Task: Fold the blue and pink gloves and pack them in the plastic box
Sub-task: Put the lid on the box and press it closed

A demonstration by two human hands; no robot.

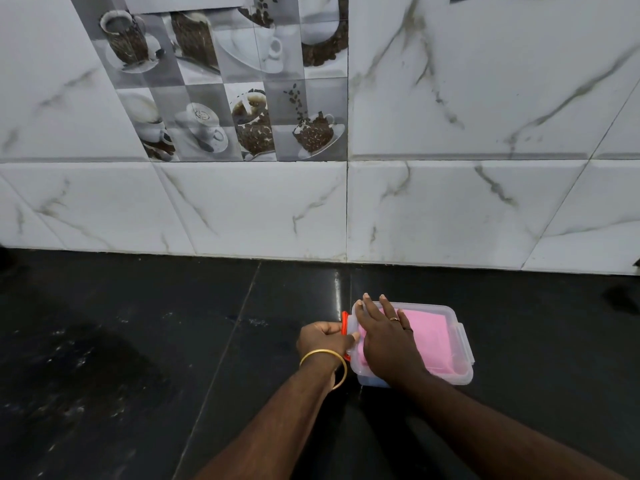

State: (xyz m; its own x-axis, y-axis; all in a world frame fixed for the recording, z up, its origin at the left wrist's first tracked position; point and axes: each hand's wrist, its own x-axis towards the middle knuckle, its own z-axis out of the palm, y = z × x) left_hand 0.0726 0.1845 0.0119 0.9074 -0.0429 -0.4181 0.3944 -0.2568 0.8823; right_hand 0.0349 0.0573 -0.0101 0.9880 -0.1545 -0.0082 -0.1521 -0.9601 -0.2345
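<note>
Our right hand (384,336) presses flat on the plastic box (450,344), low right of centre; our left hand (322,337) pinches its orange clasp (344,322) at the left end, pink gloves (429,336) inside.

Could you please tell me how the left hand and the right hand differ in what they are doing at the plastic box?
The left hand is curled and pinches the orange clip at the box's left end; the right hand lies flat, fingers straight, on the lid. The left wrist carries a gold bangle; the right hand wears a ring on a finger. Both touch the same plastic box, with the pink glove visible inside.
</note>
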